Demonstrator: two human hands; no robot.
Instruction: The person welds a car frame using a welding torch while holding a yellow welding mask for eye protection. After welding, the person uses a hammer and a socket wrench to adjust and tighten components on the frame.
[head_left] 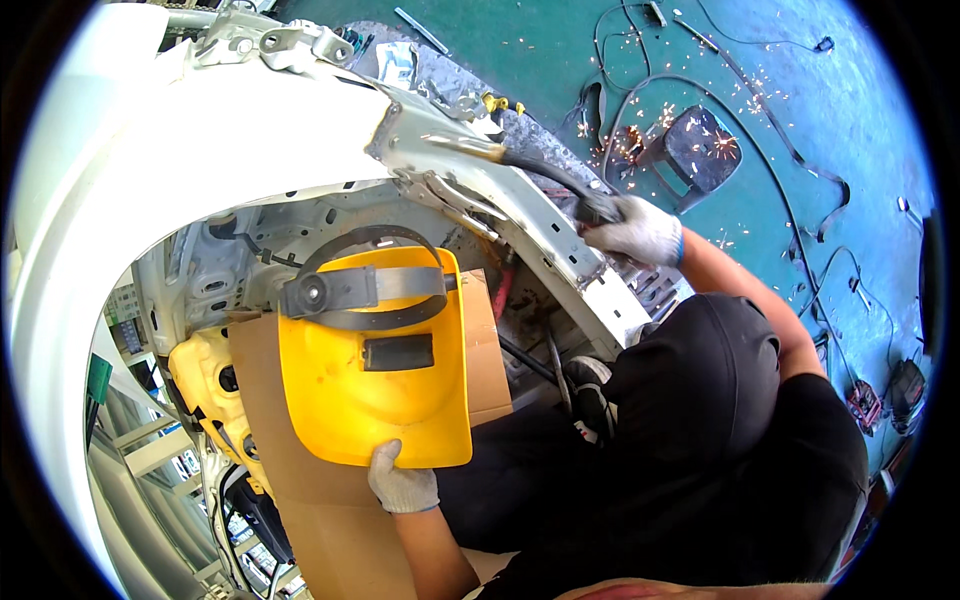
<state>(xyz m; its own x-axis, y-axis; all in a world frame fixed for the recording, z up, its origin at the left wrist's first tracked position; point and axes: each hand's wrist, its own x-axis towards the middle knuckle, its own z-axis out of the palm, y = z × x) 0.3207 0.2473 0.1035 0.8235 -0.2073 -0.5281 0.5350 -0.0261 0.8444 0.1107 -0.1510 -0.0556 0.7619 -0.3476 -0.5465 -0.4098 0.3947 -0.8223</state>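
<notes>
My left hand (403, 482), in a white knit glove, pinches the lower rim of a yellow welding mask (375, 420). The thumb lies on the inner face; the fingers are hidden behind. The mask's inside faces me, showing its grey headband (360, 290) and dark window (398, 352). My right hand (635, 232), gloved too, is closed around the dark handle of what looks like a welding torch (555, 175). Its curved neck reaches left over a pale metal car-body rail (540, 230), and the tip is blurred near the panel corner. I cannot tell whether it touches.
A white fender (110, 200) arches on the left. Cardboard (330, 520) lies beneath the mask. My bent knee (700, 370) and shoe (588, 385) are beside the rail. Sparks scatter over a dark stool (700, 150) and the green floor, where cables (775, 180) snake about.
</notes>
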